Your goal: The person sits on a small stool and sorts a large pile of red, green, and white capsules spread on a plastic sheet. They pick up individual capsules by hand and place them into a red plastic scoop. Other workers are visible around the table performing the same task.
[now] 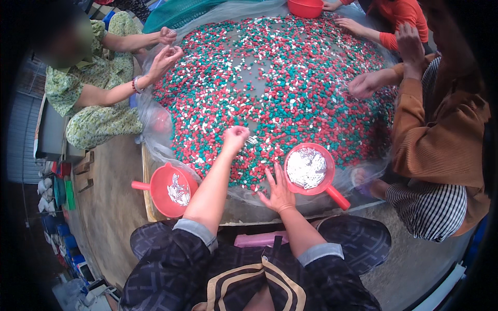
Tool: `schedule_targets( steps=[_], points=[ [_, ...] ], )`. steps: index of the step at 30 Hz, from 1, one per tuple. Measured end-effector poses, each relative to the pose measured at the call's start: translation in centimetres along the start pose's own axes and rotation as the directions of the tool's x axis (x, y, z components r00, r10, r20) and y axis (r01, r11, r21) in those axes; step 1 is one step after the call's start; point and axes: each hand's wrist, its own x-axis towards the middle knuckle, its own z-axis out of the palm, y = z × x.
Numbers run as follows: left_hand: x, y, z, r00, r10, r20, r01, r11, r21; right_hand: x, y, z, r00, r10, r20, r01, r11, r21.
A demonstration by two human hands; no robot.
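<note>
A wide spread of small red, green and white pieces (306, 83) covers the low work surface in front of me. My left hand (236, 139) reaches over its middle, fingers pinched, with a few small white pieces (252, 139) at the fingertips. Closer to me, my right hand (279, 193) lies with fingers spread on the near edge of the pieces. Just right of it stands a red plastic dipper (330, 179) with a handle, holding many white pieces. A second red dipper (159, 193) sits left of my left forearm, with fewer white pieces inside.
Clear plastic sheeting (155, 142) rims the surface. At the left, a person in green patterned clothes (98, 88) holds both hands over the pieces. People in brown (436, 140) and orange-red (410, 20) sit at the right and far right. A red basin (305, 7) stands at the far edge.
</note>
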Motion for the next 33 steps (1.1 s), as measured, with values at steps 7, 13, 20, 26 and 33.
schedule_targets(
  steps=[7, 13, 20, 26, 33],
  points=[
    [-0.2, 1.6, -3.0, 0.928, 0.064, 0.367, 0.283, 0.519, -0.806, 0.1, 0.1, -0.1, 1.000, 0.000, -0.023, 0.000, 1.000, -0.005],
    [-2.1, 1.9, -0.6, 0.888, 0.364, 0.282, -0.454, 0.590, 0.668, -0.1, 0.3, 0.0, 1.000, -0.001, -0.026, 0.001, 1.000, -0.002],
    [-2.4, 0.7, -0.8, 0.866, 0.410, 0.286, -0.461, 0.434, 0.774, -0.2, 0.1, 0.2, 1.000, -0.007, -0.019, 0.007, 1.000, 0.001],
    [-2.5, 1.2, -0.4, 0.865, 0.410, 0.289, -0.446, 0.365, 0.817, 0.1, 1.2, 1.4, 0.997, -0.046, -0.068, 0.045, 0.999, -0.009],
    [-1.9, -0.3, -0.4, 0.854, 0.415, 0.314, -0.453, 0.295, 0.842, 0.0, 0.8, 1.0, 0.999, -0.033, -0.042, 0.032, 0.999, -0.026]
  ],
)
